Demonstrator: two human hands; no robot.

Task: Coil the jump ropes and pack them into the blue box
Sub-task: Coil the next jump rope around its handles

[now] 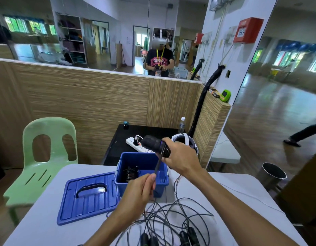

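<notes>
My right hand (178, 157) grips a pair of black jump rope handles (151, 143) with rope wound round them, held above the open blue box (162, 181). A short taut stretch of that rope runs down to my left hand (141, 190), which pinches it in front of the box. Inside the box lies a coiled black rope (129, 174). Loose grey ropes (171, 215) sprawl tangled on the white table (38, 228) near me, with several black handles (187, 237) at the front edge.
The box's blue lid (87, 197) lies flat to the left of the box. A green plastic chair (41, 157) stands at the left. Behind the table, a black stand carries a power strip (135, 144), a white headset (184, 141) and a bottle (181, 126). A metal bin (272, 174) stands on the right.
</notes>
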